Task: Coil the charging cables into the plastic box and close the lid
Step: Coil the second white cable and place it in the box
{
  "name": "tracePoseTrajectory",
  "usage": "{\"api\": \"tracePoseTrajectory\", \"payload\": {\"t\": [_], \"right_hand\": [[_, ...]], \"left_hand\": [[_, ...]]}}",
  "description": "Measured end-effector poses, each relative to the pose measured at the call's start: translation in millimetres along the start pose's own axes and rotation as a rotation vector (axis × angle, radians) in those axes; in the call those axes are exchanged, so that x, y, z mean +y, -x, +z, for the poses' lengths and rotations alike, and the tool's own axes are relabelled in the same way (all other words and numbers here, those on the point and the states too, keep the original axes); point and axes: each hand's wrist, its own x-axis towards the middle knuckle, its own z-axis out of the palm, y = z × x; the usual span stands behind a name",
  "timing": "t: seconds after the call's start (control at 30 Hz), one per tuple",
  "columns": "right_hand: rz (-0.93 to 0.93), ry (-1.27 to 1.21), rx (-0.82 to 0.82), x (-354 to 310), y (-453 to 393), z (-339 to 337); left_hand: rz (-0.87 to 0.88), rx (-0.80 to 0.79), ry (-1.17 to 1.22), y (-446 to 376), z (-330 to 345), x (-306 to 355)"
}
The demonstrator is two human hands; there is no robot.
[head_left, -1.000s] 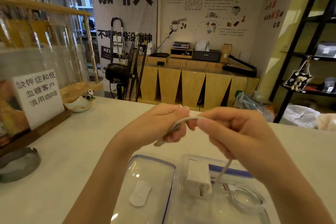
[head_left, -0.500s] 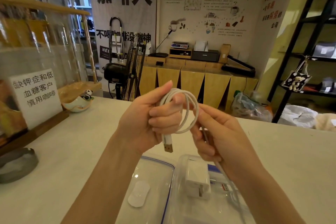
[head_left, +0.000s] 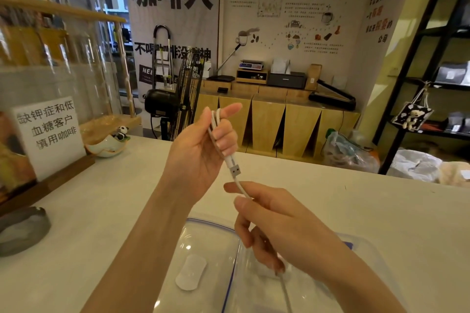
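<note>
Both hands raised above the surface (head_left: 381, 211), working one white cable (head_left: 216, 122).

Left hand (head_left: 203, 150): fingers curled shut around a doubled run of the cable, loops pinned against the palm, forefinger pointing up. The USB plug (head_left: 235, 170) pokes out below the fist, hanging free.

Right hand (head_left: 274, 223): closed loosely round the trailing length just beneath the plug; the cable passes through the fist and drops out at the bottom toward the clear plastic box (head_left: 366, 249). What lies in the box is mostly hidden behind this hand.

Lid (head_left: 203, 236) lies flat on the surface just left of the box, off and touching or nearly touching its edge (cannot tell which). A pale oval patch sits on it.

Judgement — step in hand is winding the cable; coil only partly made, a long tail remaining, nothing of this cable settled in the box, lid step not begun.

To do it well:
- let the right hand feed slack through a light grip, not tug — a tug would drag whatever the tail leads to in the box
- keep loops the same size, small enough to fit the box
- keep the plug outside the fist so it doesn't kink
- hold the left grip firm until the coil is laid down, or it may spring open
</note>
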Motion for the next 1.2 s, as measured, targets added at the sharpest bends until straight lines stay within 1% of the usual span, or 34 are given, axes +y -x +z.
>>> {"api": "tracePoseTrajectory", "payload": {"t": [0.03,0.07,0.1,0.17,0.2,0.23,0.33,0.4,0.47,0.57,0.67,0.73,0.77,0.87,0.9,0.97,1.0,1.03,1.1,1.13,1.2], "right_hand": [[0.012,0.009,-0.030,-1,3,1],[0.023,0.018,-0.055,-3,5,2],[0.024,0.026,-0.063,-5,8,2],[-0.031,0.063,-0.010,-8,12,0],[-0.084,0.102,0.040,-10,13,-3],[-0.137,0.142,0.091,-11,15,-6],[-0.235,0.181,0.211,-15,19,-20],[-0.281,0.126,0.275,-18,22,-31],[-0.320,0.069,0.328,-20,24,-43],[-0.378,0.037,0.381,-20,24,-53],[-0.419,0.002,0.373,-20,22,-50],[-0.434,-0.046,0.354,-17,17,-45],[-0.429,-0.068,0.338,-15,14,-41],[-0.351,-0.043,0.274,-4,2,-31],[-0.315,-0.004,0.245,0,-1,-28],[-0.258,0.088,0.167,7,-5,-20],[-0.239,0.147,0.130,10,-7,-15],[-0.225,0.225,0.105,12,-8,-10],[-0.206,0.419,0.085,14,-9,-1],[-0.198,0.511,0.075,13,-7,1],[-0.215,0.644,0.067,10,-2,2]], "left_hand": [[0.024,0.036,-0.068,-2,-3,-3],[0.059,0.074,-0.195,-3,-6,-6],[0.099,0.111,-0.381,-4,-9,-11],[0.152,0.152,-0.782,-4,-14,-18],[0.137,0.141,-0.918,-3,-14,-20],[0.096,0.110,-1.003,-2,-13,-21],[-0.053,-0.038,-1.124,1,-7,-19],[-0.172,-0.141,-1.107,4,-1,-16],[-0.289,-0.259,-0.987,8,7,-11],[-0.412,-0.398,-0.810,14,16,-2],[-0.418,-0.597,-0.571,18,19,6],[-0.383,-0.679,-0.309,18,19,7],[-0.374,-0.688,-0.146,16,18,7],[-0.378,-0.615,0.414,10,14,9],[-0.349,-0.570,0.526,8,10,11],[-0.266,-0.462,0.603,7,6,13],[-0.221,-0.373,0.577,6,5,12],[-0.162,-0.254,0.489,5,6,10],[-0.043,0.000,0.163,4,6,4],[0.001,0.089,-0.020,3,6,1],[0.065,0.168,-0.337,1,4,-5]]}}
